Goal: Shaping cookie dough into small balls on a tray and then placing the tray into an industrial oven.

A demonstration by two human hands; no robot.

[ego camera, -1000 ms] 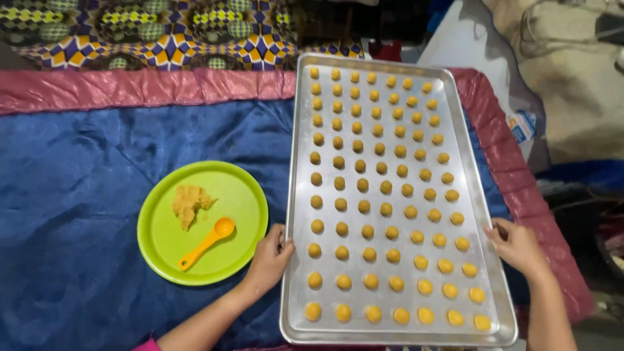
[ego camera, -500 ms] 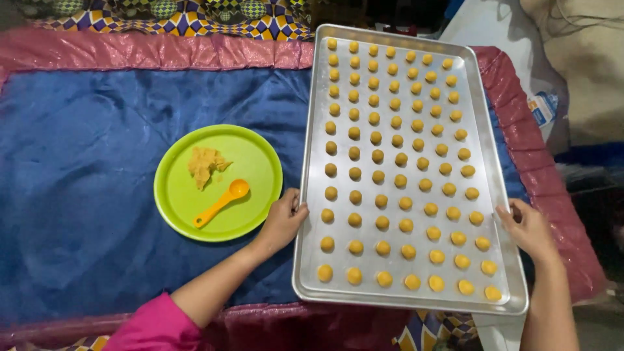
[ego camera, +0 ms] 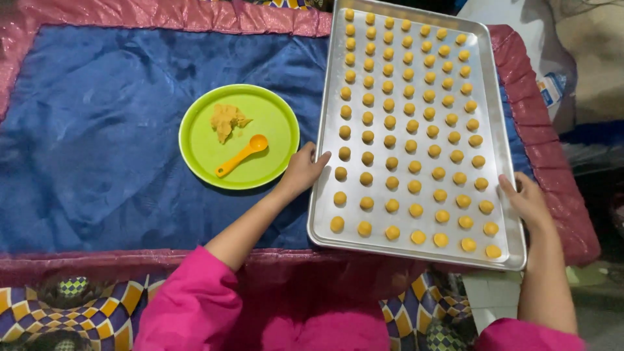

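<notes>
- At the far left the blue quilted cloth (ego camera: pixel 97 143) lies flat and bare, giving me wide open room on that side; its pink border (ego camera: pixel 130 14) runs along the far edge and another strip along the near edge by my body.
- The round green plate (ego camera: pixel 201 156) sits on the blue cloth, just beside the tray but apart from it, a narrow strip of cloth between the two rims.
- On the plate lie a small lump of tan dough (ego camera: pixel 226 119) and an orange spoon (ego camera: pixel 242 155), its bowl pointing toward the tray.
- My left hand (ego camera: pixel 302 171) grips the tray's left rim, fingers (ego camera: pixel 320 158) curled over the edge, thumb side close to the plate.
- The silver baking tray (ego camera: pixel 323 130) lies lengthwise away from me, filled with rows of small yellow dough balls (ego camera: pixel 414 166); its near edge overhangs the pink border toward my lap.
- My right hand (ego camera: pixel 530 201) holds the tray's right rim near the near corner, fingers wrapped on the edge.
- Right of the tray only a thin band of pink border shows before the cloth ends, so room there is tight.
</notes>
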